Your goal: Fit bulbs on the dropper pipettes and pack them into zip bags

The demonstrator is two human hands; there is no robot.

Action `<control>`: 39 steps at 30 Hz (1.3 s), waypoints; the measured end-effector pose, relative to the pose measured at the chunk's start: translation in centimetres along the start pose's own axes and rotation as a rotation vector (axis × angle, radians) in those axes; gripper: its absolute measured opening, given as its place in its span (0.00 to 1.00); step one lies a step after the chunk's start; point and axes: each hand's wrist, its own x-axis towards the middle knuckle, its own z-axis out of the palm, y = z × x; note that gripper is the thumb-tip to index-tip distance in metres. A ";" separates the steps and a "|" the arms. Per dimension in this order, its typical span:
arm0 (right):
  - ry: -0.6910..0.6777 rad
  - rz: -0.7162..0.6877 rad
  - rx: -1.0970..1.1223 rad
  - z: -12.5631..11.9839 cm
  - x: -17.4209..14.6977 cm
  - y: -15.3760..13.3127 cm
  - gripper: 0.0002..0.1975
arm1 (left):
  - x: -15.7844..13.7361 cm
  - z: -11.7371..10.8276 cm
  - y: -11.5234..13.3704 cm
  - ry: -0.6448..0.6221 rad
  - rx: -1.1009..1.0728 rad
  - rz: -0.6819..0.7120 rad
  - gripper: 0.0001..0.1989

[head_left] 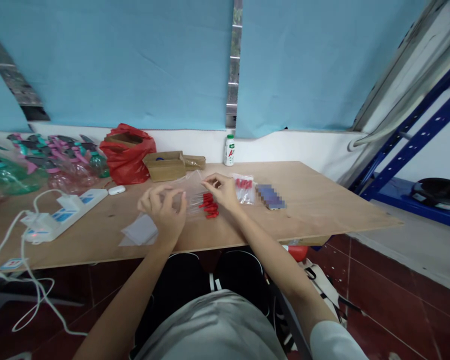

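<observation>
A clear plastic bag [190,183] is stretched between my two hands above the table. My left hand [164,207] has its thumb and fingers closed on the bag's left side. At the bag's upper right edge, my right hand [223,190] pinches the film between thumb and fingertips. Just below the right hand lies a loose bunch of small red-handled pieces [210,206] with thin, pale shafts pointing left; their exact kind is too small to tell. A filled clear bag [243,189] with similar red-ended pieces rests right of my right hand. Flat clear bags [140,230] lie near my left wrist.
A phone [270,197] lies to the right. Behind are a white bottle [229,151], a cardboard box [165,166] and a red plastic bag [129,159]. Spray bottles [73,162], a power strip [65,216] with white cables and a white case [116,190] occupy the left.
</observation>
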 end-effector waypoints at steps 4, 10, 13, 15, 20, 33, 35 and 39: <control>-0.085 -0.099 -0.068 0.3 -0.7 0.1 0.18 | -0.3 1.0 -0.7 -0.235 -0.176 0.039 0.11; -0.301 -0.171 -0.057 1.4 -1.8 0.0 0.18 | -0.4 1.8 -1.5 -0.364 -0.273 -0.038 0.15; -0.315 -0.144 -0.002 1.7 -2.0 -0.1 0.18 | -0.1 1.7 -1.8 -0.352 -0.303 -0.068 0.14; -0.325 -0.105 0.022 1.7 -2.0 -0.2 0.18 | 0.1 1.6 -1.9 -0.347 -0.339 -0.083 0.13; -0.305 -0.017 0.065 1.5 -1.9 0.2 0.16 | 0.3 1.7 -2.0 -0.354 -0.365 -0.078 0.13; -0.259 -0.171 -0.152 1.3 -2.2 0.4 0.07 | -0.4 2.6 -2.5 -0.438 -0.367 -0.002 0.10; -0.259 -0.176 -0.164 1.4 -2.2 0.4 0.07 | -0.5 2.7 -2.7 -0.456 -0.383 -0.011 0.10; -0.265 -0.185 -0.162 1.3 -2.2 0.6 0.08 | -0.6 2.7 -2.8 -0.464 -0.392 -0.013 0.11</control>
